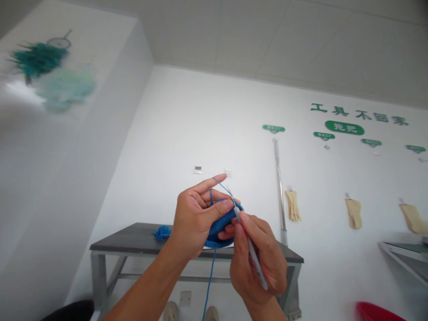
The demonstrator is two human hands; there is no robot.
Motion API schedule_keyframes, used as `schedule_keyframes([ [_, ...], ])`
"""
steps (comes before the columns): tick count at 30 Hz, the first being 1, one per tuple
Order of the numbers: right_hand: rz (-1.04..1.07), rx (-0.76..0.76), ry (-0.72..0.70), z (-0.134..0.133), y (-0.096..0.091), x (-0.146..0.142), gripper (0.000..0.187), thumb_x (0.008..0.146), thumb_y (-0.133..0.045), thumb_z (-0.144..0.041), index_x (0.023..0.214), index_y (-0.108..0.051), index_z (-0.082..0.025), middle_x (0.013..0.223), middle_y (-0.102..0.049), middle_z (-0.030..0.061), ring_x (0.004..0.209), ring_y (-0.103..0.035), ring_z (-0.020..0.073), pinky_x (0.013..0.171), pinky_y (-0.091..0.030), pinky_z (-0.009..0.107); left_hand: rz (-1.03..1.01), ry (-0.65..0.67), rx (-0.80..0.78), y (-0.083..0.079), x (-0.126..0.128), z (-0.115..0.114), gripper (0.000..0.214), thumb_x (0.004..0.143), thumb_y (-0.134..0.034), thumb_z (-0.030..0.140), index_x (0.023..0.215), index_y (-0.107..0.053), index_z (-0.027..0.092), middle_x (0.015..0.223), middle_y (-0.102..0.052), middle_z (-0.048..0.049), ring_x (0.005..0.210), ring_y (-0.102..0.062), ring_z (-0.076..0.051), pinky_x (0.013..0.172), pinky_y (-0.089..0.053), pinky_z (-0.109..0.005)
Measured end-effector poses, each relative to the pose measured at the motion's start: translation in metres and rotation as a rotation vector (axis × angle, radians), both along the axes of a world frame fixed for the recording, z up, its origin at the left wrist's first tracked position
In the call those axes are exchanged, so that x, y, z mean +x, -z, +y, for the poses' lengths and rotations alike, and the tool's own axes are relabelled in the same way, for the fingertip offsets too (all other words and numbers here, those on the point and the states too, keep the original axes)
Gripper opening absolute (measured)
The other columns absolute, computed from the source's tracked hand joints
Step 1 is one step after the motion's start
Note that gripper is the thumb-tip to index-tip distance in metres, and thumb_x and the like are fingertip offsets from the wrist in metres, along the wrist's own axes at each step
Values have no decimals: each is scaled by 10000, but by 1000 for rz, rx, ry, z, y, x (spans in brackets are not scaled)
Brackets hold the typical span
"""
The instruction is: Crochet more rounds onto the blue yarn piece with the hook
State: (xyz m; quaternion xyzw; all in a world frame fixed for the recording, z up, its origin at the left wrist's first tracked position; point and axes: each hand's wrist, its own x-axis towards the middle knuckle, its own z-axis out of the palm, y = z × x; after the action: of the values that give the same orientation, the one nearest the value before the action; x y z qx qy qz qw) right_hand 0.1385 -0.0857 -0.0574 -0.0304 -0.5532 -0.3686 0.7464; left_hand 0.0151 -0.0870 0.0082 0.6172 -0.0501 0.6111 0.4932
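My left hand [195, 214] pinches the edge of a blue crochet piece [219, 229], with its index finger stretched up. Blue yarn [219, 182] loops over that finger and runs down to the hook tip. In my right hand [259, 254] is a crochet hook [252, 252] with a grey handle, held like a pen. Its thin metal tip meets the rim of the blue piece beside my left thumb. A strand of yarn [210, 281] hangs from beneath the work. My fingers hide part of the piece.
Behind my hands stands a dark-topped table [133, 238] with a small heap of blue yarn [162, 232] on it. A metal pole [280, 187] and several pale gloves [293, 206] hang on the wall. A red container [376, 312] is at lower right.
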Motion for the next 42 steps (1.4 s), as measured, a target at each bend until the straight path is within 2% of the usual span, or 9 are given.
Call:
schedule_keyframes([
  [3, -43, 27, 11, -3, -2, 0, 555, 902, -657, 73, 1356, -728, -239, 1065, -783, 75, 738, -756, 162, 601, -672, 320, 17, 125, -7, -2, -5, 1, 797, 662, -973, 101, 1392, -657, 59, 766, -813, -60, 575, -690, -160, 497, -537, -235],
  [6, -114, -45, -71, -9, -5, 6, 537, 939, -642, 49, 1357, -728, -275, 1075, -785, 64, 731, -752, 153, 593, -675, 312, 52, 183, -17, -5, -12, -1, 769, 671, -995, 141, 1364, -669, 63, 774, -813, -75, 615, -718, -173, 542, -559, -244],
  [11, -313, -231, -246, -21, -13, 27, 503, 957, -616, 44, 1342, -745, -253, 1098, -758, 72, 781, -780, 163, 606, -693, 311, 116, 155, -10, -9, -22, -2, 744, 640, -1023, 172, 1316, -724, 90, 784, -822, -86, 674, -749, -191, 637, -588, -271],
  [15, -411, -310, -295, -33, -22, 42, 489, 961, -612, 34, 1331, -758, -251, 1114, -745, 71, 745, -785, 158, 608, -690, 326, 175, 96, 0, -13, -28, -4, 749, 624, -1031, 186, 1308, -738, 95, 760, -802, -58, 656, -725, -164, 618, -555, -241],
  [23, -503, -326, -185, -49, -36, 56, 512, 915, -619, 69, 1312, -769, -218, 925, -780, 49, 738, -761, 170, 638, -641, 351, 335, 35, 0, -17, -38, -4, 805, 649, -1021, 223, 1372, -691, 92, 741, -784, -34, 628, -710, -151, 587, -524, -223],
  [28, -540, -363, -148, -53, -38, 65, 508, 920, -623, 66, 1319, -766, -214, 954, -775, 60, 723, -770, 167, 639, -635, 344, 372, 14, -8, -18, -40, -4, 830, 625, -1034, 241, 1366, -694, 84, 766, -796, -44, 640, -725, -164, 581, -533, -228],
  [36, -618, -373, -104, -64, -44, 71, 528, 897, -634, 83, 1326, -760, -197, 920, -768, 75, 710, -763, 175, 612, -633, 319, 420, -11, 35, -18, -44, -3, 690, 673, -997, 193, 1304, -735, 102, 776, -812, -40, 631, -724, -147, 568, -542, -214],
  [42, -703, -392, -26, -71, -50, 78, 553, 882, -626, 87, 1359, -735, -172, 849, -761, 70, 751, -732, 189, 654, -633, 335, 500, -105, 83, -21, -46, -3, 617, 699, -954, 173, 1276, -750, 96, 766, -817, -46, 635, -729, -157, 559, -540, -219],
])
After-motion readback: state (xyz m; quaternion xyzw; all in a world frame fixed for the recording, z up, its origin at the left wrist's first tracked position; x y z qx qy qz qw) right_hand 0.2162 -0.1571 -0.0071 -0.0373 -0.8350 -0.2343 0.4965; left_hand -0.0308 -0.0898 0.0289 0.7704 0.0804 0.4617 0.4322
